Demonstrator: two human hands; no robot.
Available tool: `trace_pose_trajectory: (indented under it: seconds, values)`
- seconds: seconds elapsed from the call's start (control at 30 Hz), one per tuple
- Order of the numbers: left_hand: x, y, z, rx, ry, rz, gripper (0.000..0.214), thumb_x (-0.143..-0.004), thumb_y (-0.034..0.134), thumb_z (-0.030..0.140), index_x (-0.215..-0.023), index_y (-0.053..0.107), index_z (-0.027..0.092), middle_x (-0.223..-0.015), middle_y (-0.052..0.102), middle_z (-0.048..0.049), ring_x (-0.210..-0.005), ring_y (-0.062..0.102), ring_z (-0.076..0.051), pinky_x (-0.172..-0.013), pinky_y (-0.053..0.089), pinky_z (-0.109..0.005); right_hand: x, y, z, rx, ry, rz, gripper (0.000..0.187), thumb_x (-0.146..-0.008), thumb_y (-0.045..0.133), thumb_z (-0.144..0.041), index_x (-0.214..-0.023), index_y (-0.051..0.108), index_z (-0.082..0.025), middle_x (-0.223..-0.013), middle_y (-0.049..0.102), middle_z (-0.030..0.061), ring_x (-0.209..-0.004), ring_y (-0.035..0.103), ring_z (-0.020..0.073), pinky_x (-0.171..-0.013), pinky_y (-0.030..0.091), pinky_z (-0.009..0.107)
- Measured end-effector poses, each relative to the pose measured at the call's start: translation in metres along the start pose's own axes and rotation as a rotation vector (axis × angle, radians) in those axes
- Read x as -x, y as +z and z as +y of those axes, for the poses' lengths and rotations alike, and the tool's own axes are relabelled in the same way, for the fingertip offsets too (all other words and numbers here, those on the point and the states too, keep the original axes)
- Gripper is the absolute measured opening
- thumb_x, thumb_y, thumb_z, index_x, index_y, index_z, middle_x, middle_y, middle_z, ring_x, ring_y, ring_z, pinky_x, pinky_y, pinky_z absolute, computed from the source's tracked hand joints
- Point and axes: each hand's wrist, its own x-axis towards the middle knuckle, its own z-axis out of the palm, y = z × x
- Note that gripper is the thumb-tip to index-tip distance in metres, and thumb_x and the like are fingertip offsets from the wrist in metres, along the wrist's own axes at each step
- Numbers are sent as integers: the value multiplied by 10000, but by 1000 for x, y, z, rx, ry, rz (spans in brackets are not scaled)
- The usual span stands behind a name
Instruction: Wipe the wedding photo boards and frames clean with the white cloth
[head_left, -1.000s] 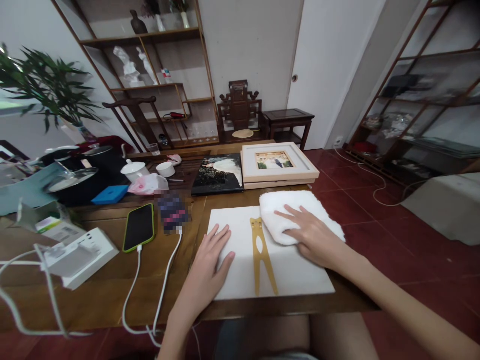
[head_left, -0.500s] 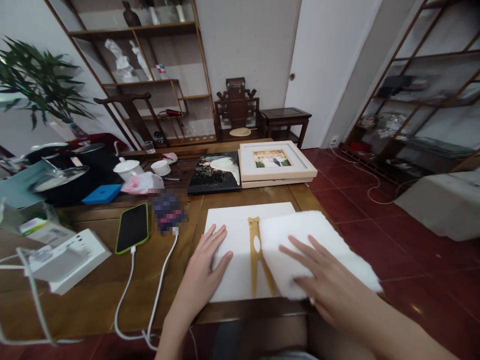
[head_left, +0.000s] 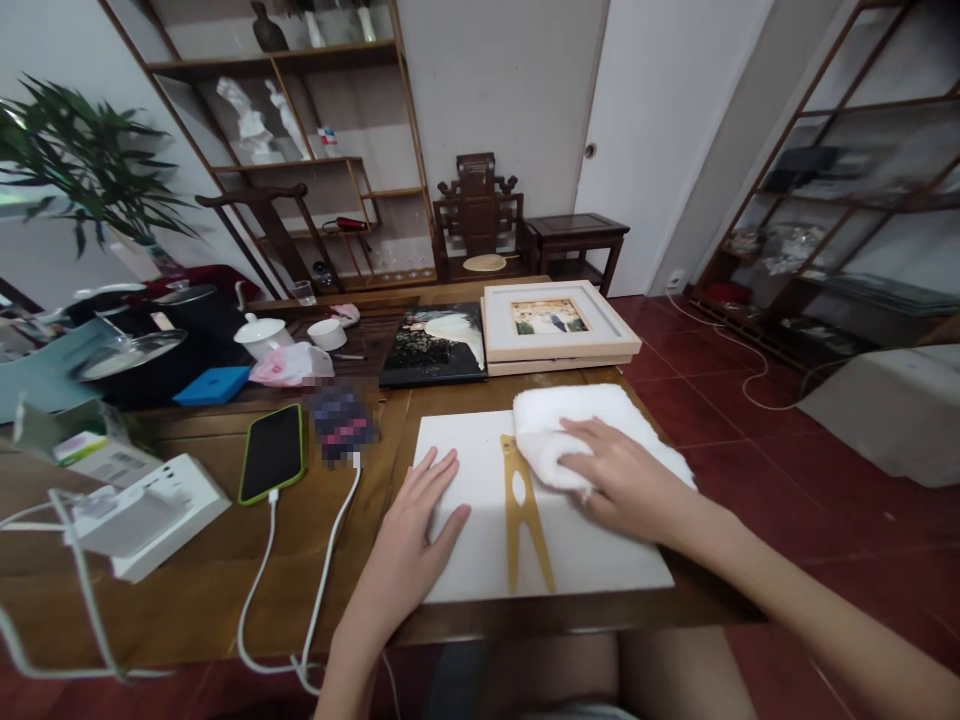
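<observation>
A white board (head_left: 480, 500), the back of a picture frame, lies flat at the near edge of the wooden table (head_left: 187, 600). A gold stand leg (head_left: 521, 515) runs down its middle. My left hand (head_left: 416, 535) rests flat and open on the board's left side. My right hand (head_left: 622, 480) presses a white fluffy cloth (head_left: 577, 420) onto the board's upper right, its fingers curled on the cloth's bunched edge beside the gold leg.
Beyond the board lie a dark photo print (head_left: 439, 345) and stacked light wooden frames (head_left: 559, 325). A green-cased phone (head_left: 274, 452) on a white cable, a white box (head_left: 142, 515), a teapot (head_left: 262, 335) and cookware sit to the left. Red tile floor lies right.
My right hand has pushed the cloth back up from the board's near right corner to its upper part, bunching its edge. My left hand has stayed put.
</observation>
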Motion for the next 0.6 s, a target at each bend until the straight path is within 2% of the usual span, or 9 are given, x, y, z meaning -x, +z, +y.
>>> trace_pose_trajectory:
  seconds: [0.1, 0.2, 0.3, 0.4, 0.43, 0.5, 0.6]
  values:
    - [-1, 0, 1, 17, -29, 0, 433, -897, 473, 345, -1306, 474, 204, -1414, 460, -59, -1380, 277, -215, -1127, 259, -459, -20, 4, 15, 37, 0, 37, 279, -788, 501, -124, -1022, 653, -142, -1198, 596, 182, -1237, 437, 329, -1032, 322, 534]
    - [-1, 0, 1, 38, -49, 2, 436, -897, 472, 357, -1300, 488, 190, -1410, 465, -59, -1379, 278, -211, -1132, 252, -455, -16, 6, 13, 50, -7, 51, 268, -787, 498, -117, -1008, 650, -130, -1166, 610, 186, -1238, 437, 319, -1039, 315, 529]
    - [-1, 0, 1, 53, -58, -5, 407, -931, 400, 330, -1302, 490, 191, -1402, 474, -49, -1378, 281, -193, -1136, 239, -457, 11, 7, -7, 42, -25, 63, 269, -738, 512, -104, -956, 660, -157, -1161, 621, 162, -1238, 433, 336, -1028, 318, 565]
    - [-2, 1, 0, 40, -36, 10, 406, -922, 414, 312, -1302, 488, 188, -1395, 482, -57, -1373, 293, -203, -1130, 244, -475, 50, 1, -33, 34, -97, 114, 320, -661, 535, -113, -932, 663, -225, -1233, 595, 107, -1248, 420, 347, -1010, 334, 588]
    - [-2, 1, 0, 31, -24, 18, 412, -912, 435, 311, -1301, 488, 186, -1394, 483, -63, -1372, 296, -211, -1127, 249, -480, 62, -2, -40, 37, -128, 137, 320, -635, 546, -125, -908, 664, -245, -1259, 582, 90, -1243, 425, 345, -1008, 346, 572]
    - [-2, 2, -2, 16, -11, 29, 417, -901, 453, 305, -1298, 489, 184, -1392, 485, -73, -1369, 301, -220, -1123, 256, -484, 80, -11, -49, 35, -197, 99, 304, -603, 557, -135, -848, 659, -284, -1295, 559, 43, -1240, 436, 321, -1006, 377, 520]
    - [-2, 3, -2, -6, 0, 23, 415, -903, 446, 297, -1302, 486, 189, -1396, 479, -76, -1369, 299, -224, -1124, 251, -489, 87, -20, -47, -16, -185, 87, 282, -589, 532, -108, -768, 641, -297, -1287, 567, 4, -1221, 466, 278, -992, 415, 459]
